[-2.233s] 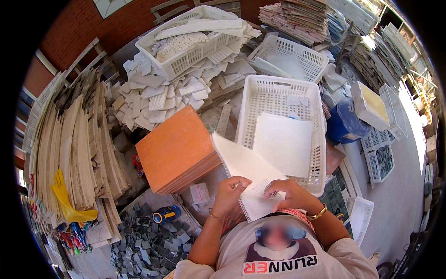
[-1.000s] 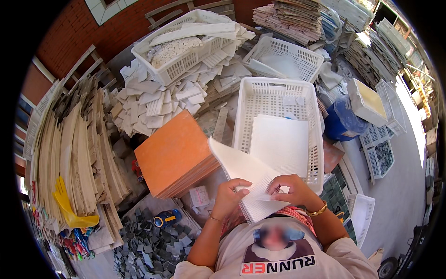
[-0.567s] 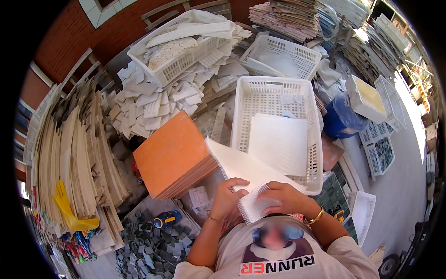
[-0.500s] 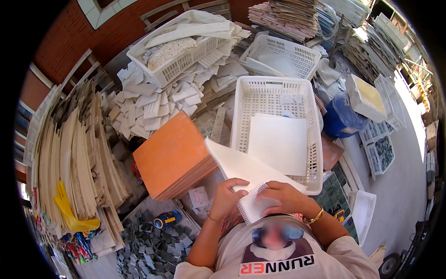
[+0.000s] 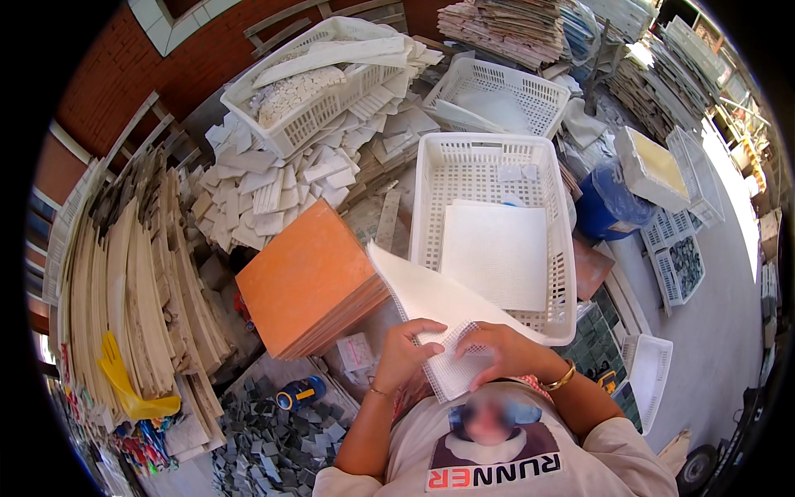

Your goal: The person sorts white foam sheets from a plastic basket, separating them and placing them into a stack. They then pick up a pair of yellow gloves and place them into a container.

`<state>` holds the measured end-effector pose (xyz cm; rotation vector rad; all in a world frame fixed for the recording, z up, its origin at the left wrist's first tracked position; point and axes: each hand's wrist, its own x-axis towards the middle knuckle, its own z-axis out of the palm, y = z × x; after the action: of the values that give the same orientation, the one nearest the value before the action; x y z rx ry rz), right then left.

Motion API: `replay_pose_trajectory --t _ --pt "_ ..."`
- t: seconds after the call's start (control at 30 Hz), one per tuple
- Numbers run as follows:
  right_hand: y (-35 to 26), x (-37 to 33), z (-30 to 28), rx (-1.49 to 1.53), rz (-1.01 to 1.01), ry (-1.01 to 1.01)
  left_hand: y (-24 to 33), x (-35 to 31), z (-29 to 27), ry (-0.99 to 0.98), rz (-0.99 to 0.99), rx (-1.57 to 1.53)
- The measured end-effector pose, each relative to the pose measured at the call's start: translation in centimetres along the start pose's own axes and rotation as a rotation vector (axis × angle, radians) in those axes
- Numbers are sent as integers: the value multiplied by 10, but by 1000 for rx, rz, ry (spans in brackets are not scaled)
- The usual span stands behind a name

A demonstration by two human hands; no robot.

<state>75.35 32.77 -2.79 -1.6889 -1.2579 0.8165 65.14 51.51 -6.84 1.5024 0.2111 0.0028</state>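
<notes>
White mesh sheets [image 5: 435,290] lie slantwise across my lap and over the near edge of the white plastic basket [image 5: 421,207]. My left hand [image 5: 406,354] grips their left edge between thumb and fingers. At the near end, my right hand [image 5: 505,352] has its fingers bent over the mesh, where a layer is lifted and curled between the hands. Whether one sheet or several are lifted is hard to tell. Inside the basket rests a flat stack of white mesh sheets [image 5: 495,257], with small pale tiles [image 5: 517,172] beyond it.
Orange square tiles [image 5: 306,282] are stacked left of the basket. Dark tile chips [image 5: 273,439] and a blue-yellow tape roll [image 5: 301,393] lie lower left. White offcuts [image 5: 273,182] are heaped behind. A blue drum [image 5: 613,207] stands right, and a yellow glove [image 5: 132,385] hangs far left.
My right fingers have spread and shifted slightly across the mesh, and its near layer now curls up more between my hands. My left hand keeps nearly the same place.
</notes>
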Motion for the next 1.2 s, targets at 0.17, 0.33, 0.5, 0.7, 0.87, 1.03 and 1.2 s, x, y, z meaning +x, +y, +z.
replay_pose_trajectory --t 0.17,0.33,0.5,0.7,0.87,1.03,1.2 --pt "0 1 -5 78 23 -30 -3 0 -2 -31 18 -16" --pt "0 1 -6 128 38 -43 -3 0 -2 -45 10 -4" --pt "2 1 -6 139 13 -39 -5 -1 -3 -45 26 11" --pt "12 -10 -1 317 118 100 -3 -3 -2 -43 31 26" --pt "10 -9 -1 216 100 141 -1 -4 2 -40 3 -5" --pt "3 -8 2 177 115 226 1 -6 5 -4 -10 -37" --pt "-1 -11 1 170 125 217 4 -7 8 20 -41 5"
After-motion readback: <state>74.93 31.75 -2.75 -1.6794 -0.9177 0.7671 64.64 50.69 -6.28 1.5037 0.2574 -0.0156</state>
